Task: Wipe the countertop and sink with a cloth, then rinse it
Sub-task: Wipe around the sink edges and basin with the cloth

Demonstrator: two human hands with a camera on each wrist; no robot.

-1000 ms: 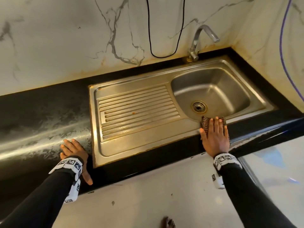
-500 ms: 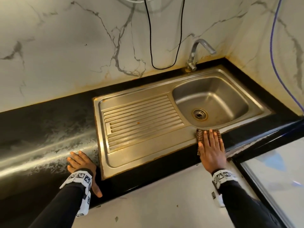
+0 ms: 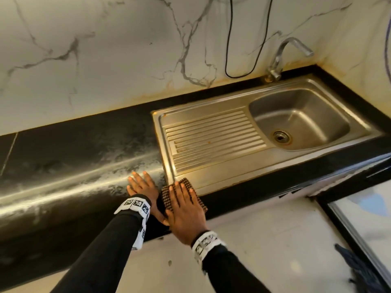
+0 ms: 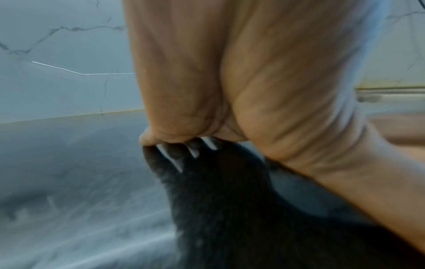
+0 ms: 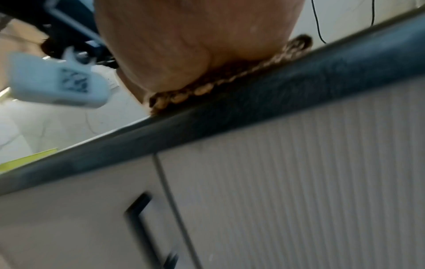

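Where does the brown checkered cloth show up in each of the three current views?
Head: brown checkered cloth at lower centre, under the flat right hand, at the steel sink's front left corner.
Left wrist: not visible.
Right wrist: its edge at upper centre, squeezed under the palm.
Shared landmark: the black countertop edge.

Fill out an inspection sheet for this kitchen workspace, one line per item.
Surface: black countertop, streaked and glossy.
Job's things: checked cloth flat over the front left corner of the steel sink; faucet at the back, no water seen.
Clutter: nothing seen.
Grippers: right hand pressed flat on cloth; left hand flat on countertop.
Cables: black cable hanging on wall.
Surroundings: marble wall, rust-stained at its base.
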